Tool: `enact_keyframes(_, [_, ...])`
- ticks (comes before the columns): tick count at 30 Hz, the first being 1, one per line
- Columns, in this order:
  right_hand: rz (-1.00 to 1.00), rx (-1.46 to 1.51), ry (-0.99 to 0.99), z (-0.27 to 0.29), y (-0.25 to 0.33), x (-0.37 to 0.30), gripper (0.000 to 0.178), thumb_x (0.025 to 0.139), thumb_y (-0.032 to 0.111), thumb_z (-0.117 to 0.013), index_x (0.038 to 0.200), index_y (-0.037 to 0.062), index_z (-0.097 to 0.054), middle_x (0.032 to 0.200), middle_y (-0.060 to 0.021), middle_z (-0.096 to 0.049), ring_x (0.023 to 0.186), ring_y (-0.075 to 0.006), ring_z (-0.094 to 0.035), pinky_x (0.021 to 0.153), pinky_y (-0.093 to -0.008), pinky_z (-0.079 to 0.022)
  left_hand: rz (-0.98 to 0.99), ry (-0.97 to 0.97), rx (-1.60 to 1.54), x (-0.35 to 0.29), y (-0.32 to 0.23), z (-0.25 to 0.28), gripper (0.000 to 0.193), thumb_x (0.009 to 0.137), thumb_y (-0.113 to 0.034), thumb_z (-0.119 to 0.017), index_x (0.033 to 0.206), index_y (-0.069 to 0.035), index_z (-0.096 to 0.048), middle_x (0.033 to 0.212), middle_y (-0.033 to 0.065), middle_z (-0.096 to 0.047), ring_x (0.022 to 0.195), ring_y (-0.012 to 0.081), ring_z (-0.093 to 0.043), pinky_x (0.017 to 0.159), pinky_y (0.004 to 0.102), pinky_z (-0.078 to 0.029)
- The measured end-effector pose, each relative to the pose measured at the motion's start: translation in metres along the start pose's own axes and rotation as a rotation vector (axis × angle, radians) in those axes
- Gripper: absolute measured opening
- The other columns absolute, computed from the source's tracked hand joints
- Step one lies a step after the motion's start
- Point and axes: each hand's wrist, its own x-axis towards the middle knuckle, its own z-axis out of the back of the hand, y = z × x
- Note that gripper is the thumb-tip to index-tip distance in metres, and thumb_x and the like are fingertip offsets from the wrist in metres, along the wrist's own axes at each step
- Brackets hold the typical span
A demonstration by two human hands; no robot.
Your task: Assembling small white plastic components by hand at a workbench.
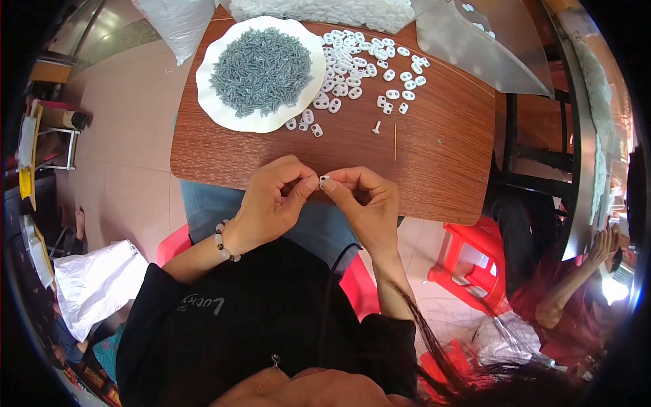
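Note:
Near the front edge of the table, my two hands meet fingertip to fingertip. A small white two-holed plastic piece (324, 180) is pinched between the thumb and forefinger of my right hand (371, 207). My left hand (268, 203) is closed in a pinch against the piece's left side; what its fingertips hold, if anything, is too small to see. Beyond my hands stands a white wavy-rimmed plate (206, 102) heaped with small grey, translucent rod-shaped pieces (261, 71). Many similar white two-holed pieces (352, 68) lie loose to its right.
On the wooden table (447, 156) lie a small white T-shaped part (377, 127) and a thin stick (395, 141). A clear bin (488, 54) and a white sack (178, 27) are at the far side. A red stool (468, 264) and another person's arm (569, 292) are at right.

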Motion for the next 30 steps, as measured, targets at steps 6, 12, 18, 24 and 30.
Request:
enact_keyframes(6, [0.023,0.040,-0.002,-0.002,0.000,0.000,0.009,0.084,0.005,-0.067,0.090,-0.0024,-0.067,0.076,-0.0015,-0.067,0.069,-0.0029,-0.058,0.061,-0.0167,-0.043,0.000,0.068,0.092,0.002,-0.004,0.004,0.008,0.089,-0.001,-0.056,0.083,0.004,-0.059,0.078,0.0075,-0.054,0.069,0.0129,-0.054,0.056,0.0242,-0.046])
enact_keyframes(12, [-0.015,0.060,0.041,0.001,-0.001,0.002,0.009,0.085,0.005,-0.067,0.089,-0.0029,-0.067,0.076,-0.0017,-0.067,0.069,-0.0042,-0.059,0.064,-0.0183,-0.046,-0.046,0.058,0.138,0.003,-0.005,0.003,0.008,0.087,-0.001,-0.058,0.081,0.004,-0.058,0.074,0.0074,-0.054,0.066,0.0146,-0.052,0.059,0.0255,-0.042])
enact_keyframes(18, [-0.034,0.038,0.053,0.003,0.002,0.003,0.011,0.083,0.007,-0.069,0.090,-0.0014,-0.067,0.078,-0.0023,-0.066,0.072,-0.0054,-0.059,0.066,-0.0189,-0.046,-0.035,0.052,0.111,0.003,-0.004,0.002,0.010,0.088,-0.005,-0.059,0.081,0.003,-0.058,0.074,0.0075,-0.055,0.068,0.0149,-0.053,0.060,0.0261,-0.042])
enact_keyframes(24, [0.020,-0.040,0.048,0.005,0.006,0.002,0.009,0.084,0.006,-0.068,0.090,-0.0013,-0.066,0.082,-0.0031,-0.067,0.074,-0.0058,-0.059,0.067,-0.0193,-0.047,-0.064,0.060,0.121,0.002,-0.006,0.002,0.012,0.088,-0.006,-0.060,0.081,0.003,-0.059,0.075,0.0081,-0.057,0.069,0.0161,-0.056,0.060,0.0268,-0.043])
enact_keyframes(30, [0.012,0.095,0.037,0.002,0.008,-0.001,0.009,0.083,0.003,-0.069,0.090,-0.0029,-0.068,0.081,-0.0043,-0.067,0.075,-0.0074,-0.060,0.068,-0.0197,-0.048,-0.031,0.057,0.092,0.001,-0.010,0.003,0.011,0.088,-0.007,-0.060,0.081,0.003,-0.060,0.074,0.0091,-0.058,0.068,0.0184,-0.056,0.061,0.0281,-0.043])
